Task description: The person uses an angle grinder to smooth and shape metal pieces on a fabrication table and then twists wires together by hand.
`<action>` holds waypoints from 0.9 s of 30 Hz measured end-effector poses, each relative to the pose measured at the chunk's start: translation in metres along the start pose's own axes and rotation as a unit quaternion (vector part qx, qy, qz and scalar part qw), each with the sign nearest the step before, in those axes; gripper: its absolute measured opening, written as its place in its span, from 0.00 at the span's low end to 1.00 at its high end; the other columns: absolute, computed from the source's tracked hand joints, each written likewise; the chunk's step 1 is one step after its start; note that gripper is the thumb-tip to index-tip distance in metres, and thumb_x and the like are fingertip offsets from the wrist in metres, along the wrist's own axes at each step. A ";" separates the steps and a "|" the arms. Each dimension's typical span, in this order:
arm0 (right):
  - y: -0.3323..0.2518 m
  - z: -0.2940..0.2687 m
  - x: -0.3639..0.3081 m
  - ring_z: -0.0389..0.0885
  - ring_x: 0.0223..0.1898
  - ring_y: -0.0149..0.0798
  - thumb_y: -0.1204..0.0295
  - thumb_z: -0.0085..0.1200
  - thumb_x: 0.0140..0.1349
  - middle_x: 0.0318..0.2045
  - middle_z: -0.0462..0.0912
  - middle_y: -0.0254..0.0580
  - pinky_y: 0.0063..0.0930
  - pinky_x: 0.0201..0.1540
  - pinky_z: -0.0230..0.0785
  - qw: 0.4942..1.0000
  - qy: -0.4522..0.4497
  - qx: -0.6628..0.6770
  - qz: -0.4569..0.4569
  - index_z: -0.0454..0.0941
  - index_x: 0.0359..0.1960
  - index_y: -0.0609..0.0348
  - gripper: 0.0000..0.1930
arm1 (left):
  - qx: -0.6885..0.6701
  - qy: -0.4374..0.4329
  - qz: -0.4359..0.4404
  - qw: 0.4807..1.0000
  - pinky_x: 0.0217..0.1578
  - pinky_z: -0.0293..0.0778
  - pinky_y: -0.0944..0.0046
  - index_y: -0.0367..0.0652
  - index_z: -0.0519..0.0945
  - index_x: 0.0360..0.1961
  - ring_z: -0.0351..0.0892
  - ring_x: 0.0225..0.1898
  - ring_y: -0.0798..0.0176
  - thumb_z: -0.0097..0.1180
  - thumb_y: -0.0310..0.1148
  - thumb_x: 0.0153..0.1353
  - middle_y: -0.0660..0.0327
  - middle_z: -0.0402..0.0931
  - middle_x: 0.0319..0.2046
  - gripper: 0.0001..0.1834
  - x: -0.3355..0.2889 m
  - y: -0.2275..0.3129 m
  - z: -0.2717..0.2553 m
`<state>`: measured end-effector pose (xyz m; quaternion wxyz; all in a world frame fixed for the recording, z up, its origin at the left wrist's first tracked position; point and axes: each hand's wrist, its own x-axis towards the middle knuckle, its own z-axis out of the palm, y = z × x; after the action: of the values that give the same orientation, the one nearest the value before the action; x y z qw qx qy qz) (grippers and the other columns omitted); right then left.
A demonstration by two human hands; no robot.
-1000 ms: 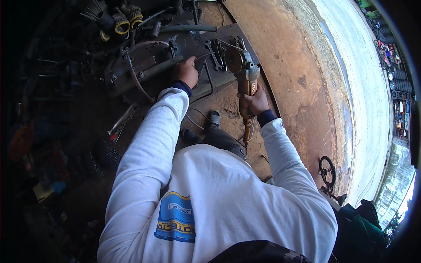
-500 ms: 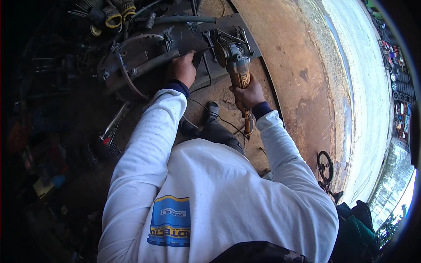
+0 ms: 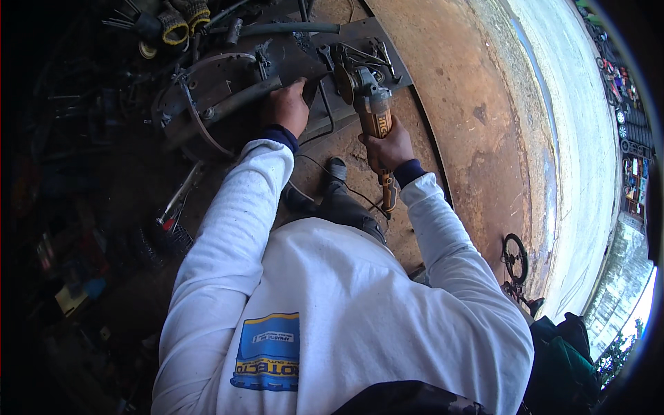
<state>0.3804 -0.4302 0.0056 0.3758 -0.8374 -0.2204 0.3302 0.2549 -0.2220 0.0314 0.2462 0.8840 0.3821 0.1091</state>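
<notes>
- Grinder [image 3: 377, 124], orange with a gray head, up in front of the white shirt [image 3: 346, 290], near the right side of the dark metal bench [image 3: 366, 29].
- Right hand [image 3: 391, 145] wrapped around the orange part, fingers curled in and pressed onto the grinder.
- Round disc [image 3: 344, 84] on the left side of the grinder head, toward the left hand [image 3: 287, 109].
- Left hand at the end of a long gray pipe [image 3: 242, 102], by a dark flat piece [image 3: 312, 71]. Fingers mostly hidden, so no way to say if pinching something or just resting there.
- Space between disc and left hand, so no touch there.
- Just beside the disc, a wrench [image 3: 326, 57] and some thin bent metal bits [image 3: 360, 54].
- Hard to see from up high: disc on the bench things or a little above them, spinning or not.
- Black cord [image 3: 348, 185] from the low end of the grinder, over the brown floor [image 3: 356, 149], past a shoe [image 3: 337, 167].
- Step in hand, as a best guess: getting the grinder lined up by the dark flat piece. No sparks in sight.
- Next move, most likely in need of: a strong hold on the grinder, a still left hand, fingers well away from the disc, cord out of the way.
</notes>
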 end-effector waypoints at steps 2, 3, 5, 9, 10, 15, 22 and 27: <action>-0.003 -0.001 -0.001 0.82 0.39 0.45 0.61 0.70 0.42 0.38 0.82 0.52 0.35 0.45 0.74 1.000 0.007 -0.010 -0.002 0.69 0.52 0.66 0.36 | -0.003 0.005 -0.002 1.000 0.43 0.77 0.51 0.47 0.81 0.47 0.80 0.40 0.44 0.48 0.26 0.58 0.46 0.80 0.37 0.17 0.000 0.002 0.000; -0.004 -0.001 -0.002 0.82 0.39 0.45 0.61 0.70 0.42 0.39 0.82 0.52 0.35 0.45 0.74 1.000 0.008 -0.011 0.001 0.69 0.52 0.66 0.36 | -0.003 0.005 -0.001 1.000 0.43 0.77 0.51 0.47 0.81 0.47 0.80 0.40 0.44 0.48 0.26 0.58 0.46 0.80 0.37 0.17 0.000 0.002 0.001; -0.006 0.000 -0.003 0.82 0.39 0.44 0.61 0.70 0.42 0.39 0.82 0.52 0.35 0.45 0.74 1.000 0.008 -0.011 0.004 0.69 0.52 0.66 0.37 | -0.001 0.011 0.005 1.000 0.42 0.77 0.51 0.47 0.82 0.46 0.81 0.40 0.43 0.48 0.26 0.58 0.46 0.80 0.36 0.16 0.001 -0.001 0.003; -0.004 0.000 -0.003 0.82 0.39 0.44 0.61 0.71 0.42 0.39 0.82 0.51 0.35 0.45 0.74 1.000 0.012 -0.001 -0.001 0.69 0.52 0.66 0.36 | -0.002 0.017 0.015 1.000 0.42 0.77 0.50 0.47 0.82 0.46 0.81 0.39 0.43 0.48 0.26 0.58 0.46 0.80 0.36 0.16 0.001 -0.003 0.005; -0.003 0.000 -0.002 0.82 0.38 0.44 0.61 0.71 0.42 0.38 0.82 0.51 0.35 0.45 0.74 1.000 0.012 0.006 -0.008 0.69 0.52 0.65 0.36 | -0.005 0.018 0.012 1.000 0.42 0.77 0.50 0.47 0.82 0.46 0.81 0.39 0.43 0.48 0.26 0.58 0.46 0.80 0.36 0.16 0.000 -0.002 0.005; -0.004 0.001 -0.001 0.82 0.38 0.44 0.61 0.70 0.42 0.38 0.82 0.51 0.36 0.44 0.74 1.000 0.015 -0.001 -0.006 0.69 0.52 0.66 0.36 | -0.004 0.022 0.018 1.000 0.42 0.77 0.50 0.47 0.82 0.46 0.81 0.39 0.43 0.48 0.26 0.58 0.46 0.80 0.36 0.16 0.001 -0.005 0.005; -0.001 0.001 0.000 0.82 0.38 0.45 0.61 0.69 0.42 0.38 0.82 0.53 0.36 0.43 0.74 1.000 0.017 0.001 -0.002 0.68 0.52 0.66 0.36 | -0.007 0.017 0.013 1.000 0.42 0.77 0.50 0.46 0.82 0.46 0.81 0.39 0.44 0.48 0.25 0.58 0.46 0.80 0.35 0.16 0.000 -0.002 0.003; 0.002 0.003 0.002 0.82 0.38 0.46 0.59 0.69 0.41 0.37 0.82 0.53 0.37 0.43 0.74 1.000 0.020 -0.003 -0.006 0.69 0.51 0.65 0.36 | -0.008 0.023 0.017 1.000 0.42 0.77 0.51 0.45 0.82 0.45 0.81 0.39 0.44 0.48 0.25 0.58 0.45 0.80 0.35 0.16 0.000 -0.001 0.003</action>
<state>0.3799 -0.4286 0.0014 0.3799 -0.8435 -0.2187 0.3103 0.2552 -0.2219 0.0284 0.2427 0.8857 0.3715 0.1365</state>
